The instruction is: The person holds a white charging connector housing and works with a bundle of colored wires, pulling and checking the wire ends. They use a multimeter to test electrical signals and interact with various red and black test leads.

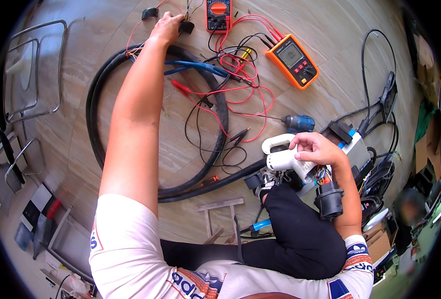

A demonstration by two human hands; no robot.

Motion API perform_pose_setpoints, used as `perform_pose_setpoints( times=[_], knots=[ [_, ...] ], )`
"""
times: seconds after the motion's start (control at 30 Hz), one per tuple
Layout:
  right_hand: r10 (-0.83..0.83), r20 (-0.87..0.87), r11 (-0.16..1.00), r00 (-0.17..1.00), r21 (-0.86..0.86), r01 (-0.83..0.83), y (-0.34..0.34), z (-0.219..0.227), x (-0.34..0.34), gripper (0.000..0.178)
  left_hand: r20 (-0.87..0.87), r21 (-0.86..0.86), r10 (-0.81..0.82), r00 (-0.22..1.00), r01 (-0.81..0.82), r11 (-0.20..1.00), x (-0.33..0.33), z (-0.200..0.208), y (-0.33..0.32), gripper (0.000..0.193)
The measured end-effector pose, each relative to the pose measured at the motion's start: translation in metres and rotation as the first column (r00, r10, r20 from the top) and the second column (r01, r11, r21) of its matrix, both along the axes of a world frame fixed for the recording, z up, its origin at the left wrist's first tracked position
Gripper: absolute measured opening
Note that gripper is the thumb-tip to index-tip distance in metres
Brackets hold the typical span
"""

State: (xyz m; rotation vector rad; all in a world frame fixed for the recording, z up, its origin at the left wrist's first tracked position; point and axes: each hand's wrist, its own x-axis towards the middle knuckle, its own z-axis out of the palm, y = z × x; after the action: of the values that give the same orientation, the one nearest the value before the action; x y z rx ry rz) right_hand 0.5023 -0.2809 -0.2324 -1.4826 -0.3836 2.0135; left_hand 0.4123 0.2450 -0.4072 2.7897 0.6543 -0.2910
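My left hand (165, 29) is stretched out to the far side, its fingers closed beside a small black part (185, 27) with thin wires. What the fingertips pinch is hidden. A second black part (149, 13) lies just left of it. My right hand (316, 148) grips a white charging-connector housing (282, 160) with a looped handle, over my bent knee. Coloured wires (322, 175) come out of its open end, and a round black connector piece (329, 200) hangs below them. A thick black cable (225, 175) runs from the housing into a large coil on the floor.
Beyond the coil lie an orange clamp-free tester (294, 61) and a red multimeter (218, 16), with tangled red and black leads (240, 70). A blue power drill (299, 123) is near my right hand. Metal-framed chairs (61, 74) stand left; cables (380, 172) and cardboard (378, 245) crowd the right.
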Motion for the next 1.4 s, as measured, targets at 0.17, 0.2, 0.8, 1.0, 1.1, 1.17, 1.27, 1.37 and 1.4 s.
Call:
perform_pose_setpoints(
  times=[0.17, 0.2, 0.8, 1.0, 1.1, 1.17, 1.27, 1.37, 1.4],
  knots=[
    [-0.001, 0.000, 1.000, 1.000, 0.008, 0.001, -0.006, -0.007, 0.001, 0.029, 0.034, -0.088, -0.040, 0.999, 0.042, 0.995, -0.003, -0.003, 0.011, 0.054],
    [-0.005, -0.004, 1.000, 1.000, 0.005, 0.005, -0.006, -0.007, 0.001, 0.029, 0.019, -0.103, -0.031, 0.999, 0.033, 0.994, -0.002, -0.003, 0.012, 0.054],
    [-0.026, 0.022, 1.000, 0.999, 0.010, 0.026, -0.003, -0.003, 0.000, 0.029, -0.090, -0.032, 0.119, 0.989, -0.122, 0.992, -0.009, 0.022, 0.014, 0.059],
    [-0.037, 0.023, 0.999, 0.999, 0.003, 0.037, -0.002, -0.003, -0.001, 0.029, -0.110, -0.005, 0.108, 0.988, -0.109, 0.994, -0.013, 0.020, 0.021, 0.055],
    [-0.027, 0.040, 0.999, 0.999, 0.025, 0.026, 0.003, -0.001, 0.000, 0.027, -0.015, -0.018, 0.020, 1.000, -0.020, 1.000, -0.018, 0.011, 0.029, 0.051],
    [-0.034, 0.038, 0.999, 0.999, 0.015, 0.034, 0.002, 0.000, 0.000, 0.028, -0.081, 0.140, -0.055, 0.995, 0.066, 0.988, -0.014, 0.020, 0.013, 0.049],
    [-0.074, 0.040, 0.997, 0.996, 0.012, 0.074, -0.004, -0.004, -0.004, 0.028, -0.011, 0.345, -0.120, 0.993, 0.117, 0.931, -0.011, 0.031, -0.013, 0.050],
    [-0.003, 0.018, 1.000, 1.000, -0.027, 0.003, 0.003, 0.002, 0.003, 0.031, 0.013, 0.343, -0.092, 0.996, 0.082, 0.936, -0.015, 0.023, -0.007, 0.050],
    [-0.009, 0.019, 1.000, 1.000, -0.022, 0.009, 0.004, 0.003, 0.002, 0.031, -0.017, 0.271, -0.063, 0.998, 0.065, 0.960, -0.014, 0.020, -0.003, 0.049]
  ],
)
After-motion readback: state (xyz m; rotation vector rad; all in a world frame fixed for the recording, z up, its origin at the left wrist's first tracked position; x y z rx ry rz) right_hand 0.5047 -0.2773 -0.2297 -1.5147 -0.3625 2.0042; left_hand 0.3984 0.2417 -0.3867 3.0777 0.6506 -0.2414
